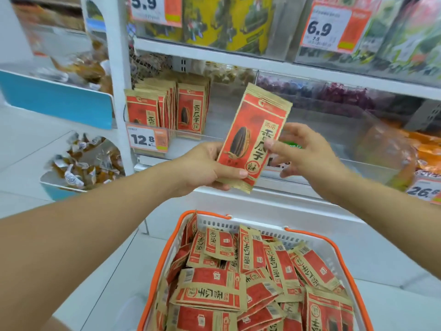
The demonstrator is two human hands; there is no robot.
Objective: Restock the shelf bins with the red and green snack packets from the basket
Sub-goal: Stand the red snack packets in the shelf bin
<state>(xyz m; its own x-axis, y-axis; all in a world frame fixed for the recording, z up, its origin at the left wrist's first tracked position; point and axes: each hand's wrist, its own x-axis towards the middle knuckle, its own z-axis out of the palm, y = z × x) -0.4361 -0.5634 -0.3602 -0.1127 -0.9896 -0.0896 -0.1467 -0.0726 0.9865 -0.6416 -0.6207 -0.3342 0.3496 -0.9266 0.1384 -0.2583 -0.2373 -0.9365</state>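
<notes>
One red packet (254, 137) between both hands.

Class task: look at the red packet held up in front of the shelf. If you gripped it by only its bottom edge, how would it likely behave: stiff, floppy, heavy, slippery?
The red packet stands nearly straight though the left hand grips only its lower end, so it is probably fairly stiff and light. Its flat shape suggests it won't roll. The right hand touches its edge, perhaps steadying it.
</notes>
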